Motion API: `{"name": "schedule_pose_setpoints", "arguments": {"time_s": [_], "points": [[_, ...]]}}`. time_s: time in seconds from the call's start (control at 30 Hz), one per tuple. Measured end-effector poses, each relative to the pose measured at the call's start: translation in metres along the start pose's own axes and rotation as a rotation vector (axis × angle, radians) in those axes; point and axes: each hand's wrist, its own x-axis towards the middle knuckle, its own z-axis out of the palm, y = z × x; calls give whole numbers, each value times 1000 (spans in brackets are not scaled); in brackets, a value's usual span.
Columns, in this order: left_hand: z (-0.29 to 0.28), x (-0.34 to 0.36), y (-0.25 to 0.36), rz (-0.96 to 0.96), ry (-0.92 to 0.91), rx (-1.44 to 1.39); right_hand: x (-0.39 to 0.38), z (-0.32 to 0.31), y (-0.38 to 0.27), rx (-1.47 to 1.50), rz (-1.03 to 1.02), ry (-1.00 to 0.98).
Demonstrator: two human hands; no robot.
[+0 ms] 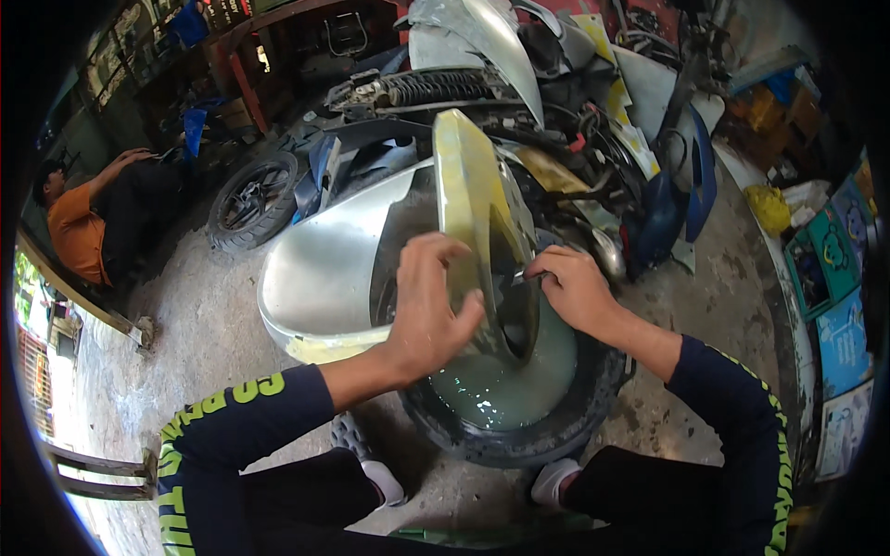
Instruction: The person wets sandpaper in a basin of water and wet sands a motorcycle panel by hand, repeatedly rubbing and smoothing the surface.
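A yellow-and-grey motorcycle fairing panel (464, 176) stands upright, its lower end in a black basin (445, 435) of cloudy water. My left hand (428, 301) grips the panel's left side, fingers bent over its face and thumb held apart. At the panel's right edge, beside a dark opening, my right hand (577, 292) is closed in a pinch. A small greyish piece shows at its fingertips, too small to name. Behind my left hand lies a large silver body panel (320, 259) with a yellowish rim.
Motorcycle parts crowd the far side, among them a wheel (252, 199), a spring shock absorber (436, 88) and a dark blue fairing piece (702, 176). A person in an orange shirt (79, 227) sits at the far left. Boxes (825, 250) line the right wall.
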Motion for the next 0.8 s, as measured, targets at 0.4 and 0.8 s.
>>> {"name": "schedule_pose_setpoints", "arguments": {"time_s": [0.4,0.8], "points": [[152,-154,-83,-300,-1219,226,-163,176,81,287,695,-809],[222,-211,-142,-353,-1362,248,-188,255,31,-4,596,-896]]}}
